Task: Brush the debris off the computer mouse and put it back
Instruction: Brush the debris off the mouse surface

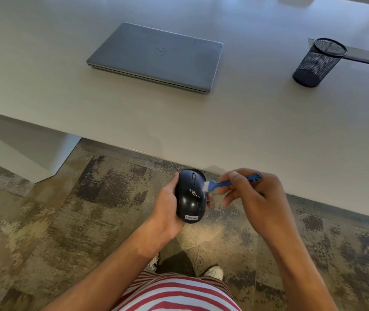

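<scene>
Left hand [165,207] cups the mouse [190,196] from its left side and below, fingers wrapped round it, holding it out over the carpet [67,209] just short of the worktop [201,122] edge, not on it. Right hand [253,194] pinches the blue brush [228,182] mid-handle, bristles touching the mouse's right flank next to the debris [194,194], a pale speckled patch on the back of the shell, right of centre. Step in hand, as I read it: sweeping that patch off. To do it well: short strokes away from the body and off the right edge so crumbs drop on the carpet, not into the wheel gap or button seams; tilt the mouse slightly right so loosened bits roll clear; keep bristle pressure light, since the patch looks partly stuck and may need a few passes; check the flank under the bristles, hidden now. The left grip looks steady enough; keep the thumb side off the dirty area. The put-back spot is likely on the worktop near the laptop [156,57], but I can't tell exactly where. Counts: one mouse, one brush, one closed laptop, one mesh pen cup [318,63] standing far right with nothing visible in it, two hands, one debris patch.
</scene>
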